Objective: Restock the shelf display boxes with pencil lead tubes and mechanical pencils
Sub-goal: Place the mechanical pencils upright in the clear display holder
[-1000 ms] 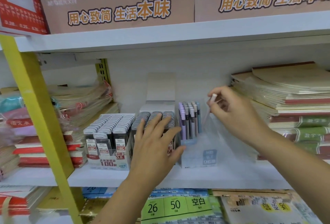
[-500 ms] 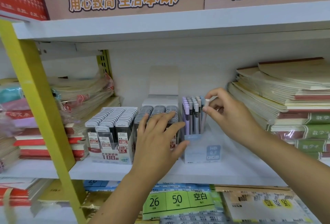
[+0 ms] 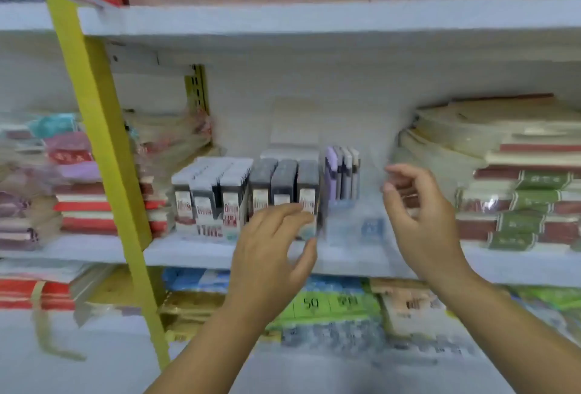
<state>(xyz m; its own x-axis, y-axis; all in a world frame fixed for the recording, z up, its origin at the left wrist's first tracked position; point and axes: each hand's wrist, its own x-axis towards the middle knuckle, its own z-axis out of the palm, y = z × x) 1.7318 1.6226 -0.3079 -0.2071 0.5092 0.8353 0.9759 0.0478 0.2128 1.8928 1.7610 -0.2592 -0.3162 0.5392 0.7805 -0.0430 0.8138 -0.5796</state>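
**Right hand off the pencils**

The right hand [image 3: 418, 214] has drawn back from the mechanical pencils [image 3: 342, 173], which stand upright at frame centre on the white shelf [image 3: 195, 252]. It is loosely curled and empty. The left hand [image 3: 270, 249], fingers spread and holding nothing, is before the lead tubes [image 3: 283, 183]; blur hides any touch.

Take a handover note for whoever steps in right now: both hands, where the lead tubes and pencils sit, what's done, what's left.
Left hand: open, fingers spread in front of the middle lead tube box; the blur hides whether it touches the box.
Right hand: loosely curled, holding nothing, just right of the clear pencil box.
Done: the left lead tube box and the middle one look full; mechanical pencils stand upright in the pencil box's left part.
Left: the rest of the pencil box looks unfilled. No spare stock in view.
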